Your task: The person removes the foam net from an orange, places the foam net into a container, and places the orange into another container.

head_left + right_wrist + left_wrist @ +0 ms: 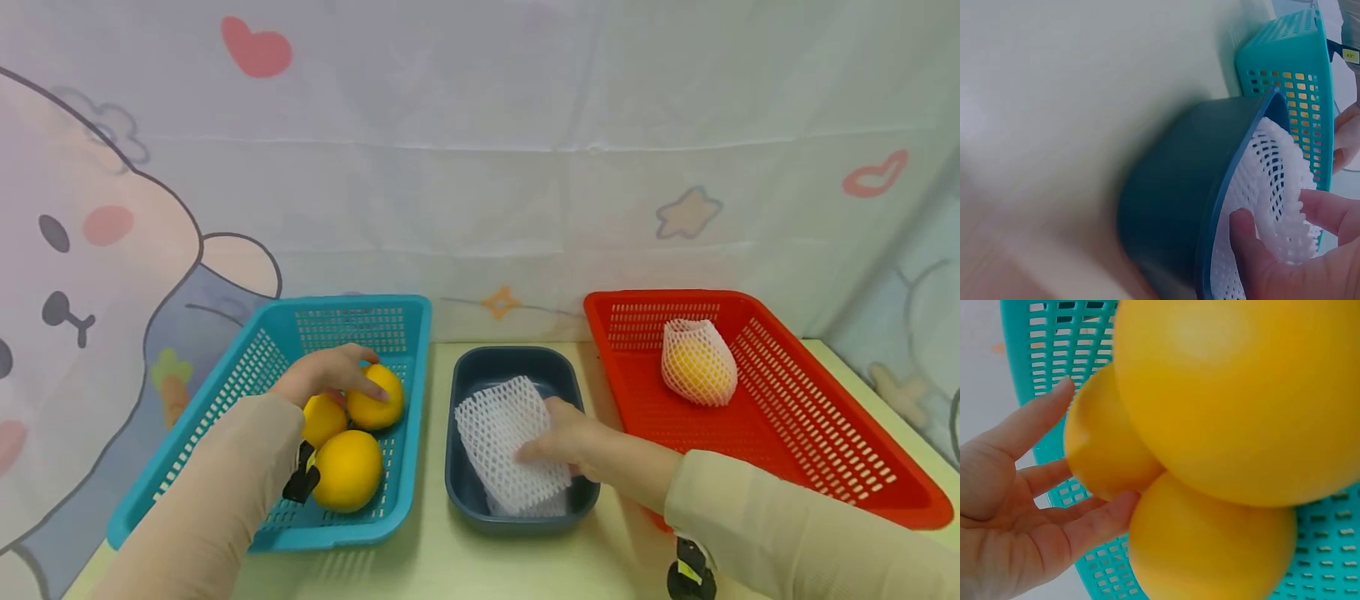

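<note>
In the head view, my left hand (330, 372) reaches into the blue basket (423, 400) and holds an orange (378, 404) at its far right. Thumb and fingers lie around the orange (1107, 440) in the left wrist view. Two more oranges sit there: one (349, 472) nearer me, another (322, 419) partly under the hand. My right hand (566, 437) pinches a white foam fruit net (506, 442) over the dark blue bin (468, 523). The net (1282, 206) is between thumb and fingers in the right wrist view, with more white netting below it.
To the right stands a red basket (637, 383) with one yellow fruit (697, 367) inside a white foam net. The bin sits between both baskets on a pale table (442, 575). A printed cloth (480, 183) hangs behind them.
</note>
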Tool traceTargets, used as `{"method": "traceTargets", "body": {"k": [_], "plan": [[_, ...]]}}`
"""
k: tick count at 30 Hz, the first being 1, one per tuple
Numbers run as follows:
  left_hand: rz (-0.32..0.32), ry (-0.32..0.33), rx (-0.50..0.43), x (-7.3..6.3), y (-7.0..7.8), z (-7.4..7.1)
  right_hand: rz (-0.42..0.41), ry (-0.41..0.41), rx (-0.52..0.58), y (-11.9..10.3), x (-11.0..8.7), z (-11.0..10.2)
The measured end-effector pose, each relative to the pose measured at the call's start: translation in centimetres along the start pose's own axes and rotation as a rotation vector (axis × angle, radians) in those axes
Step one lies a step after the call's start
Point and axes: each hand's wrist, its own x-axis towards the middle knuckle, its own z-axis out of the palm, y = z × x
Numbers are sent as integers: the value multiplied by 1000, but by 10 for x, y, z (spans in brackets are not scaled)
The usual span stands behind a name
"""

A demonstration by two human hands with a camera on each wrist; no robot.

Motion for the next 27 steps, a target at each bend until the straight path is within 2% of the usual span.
{"method": "traceTargets", "body": {"k": [4,11,17,22,27], "plan": [[9,3,-1,-3,-2,-2,-20,3,-49,0,-2,-9],[43,36,5,-6,-5,-5,-68,-47,-89,-3,-11,-32],[72,17,13,-12,-7,-7,-95,-71,-116,-5,-17,-54],[144,-37,82,-34,2,-9,-136,-90,-78,-4,-23,-73],[273,-14,211,-64,14,-7,-162,-78,-39,-2,-24,-91]]}}
